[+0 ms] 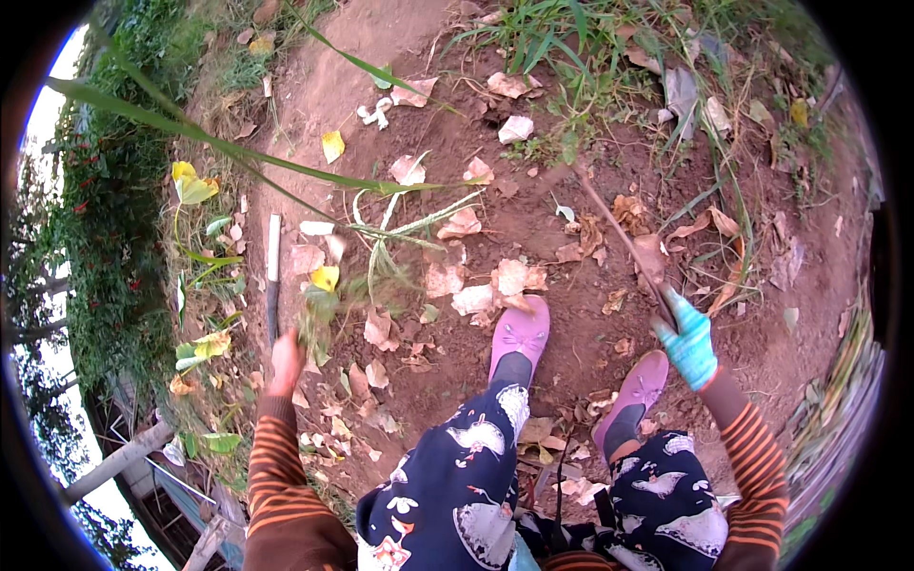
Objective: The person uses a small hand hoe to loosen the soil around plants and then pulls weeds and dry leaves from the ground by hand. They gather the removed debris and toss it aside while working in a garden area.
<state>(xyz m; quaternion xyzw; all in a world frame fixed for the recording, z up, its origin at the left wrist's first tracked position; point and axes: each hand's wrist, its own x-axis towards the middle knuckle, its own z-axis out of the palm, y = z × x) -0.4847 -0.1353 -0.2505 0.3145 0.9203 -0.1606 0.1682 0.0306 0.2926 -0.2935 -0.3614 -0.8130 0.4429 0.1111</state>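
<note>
My bare left hand (287,360) is at the left, its fingers closed on a blurred bunch of leafy green stems (319,317). Just beyond it, a rod (273,250), pale at the far end and dark at the near end, lies on the soil; whether the hand touches it I cannot tell. On the right, my right hand (687,339) wears a turquoise glove and grips the near end of a thin brown handle (625,239). The handle slants up and left, and its far end blurs into the soil near some weeds.
Pink shoes (521,332) stand on reddish soil strewn with dry leaves. A knotted pale cord (421,221) lies ahead, long green blades (235,150) cross the upper left, and grass (550,43) grows at the top. Dense shrubs (107,250) and wooden poles (118,460) border the left.
</note>
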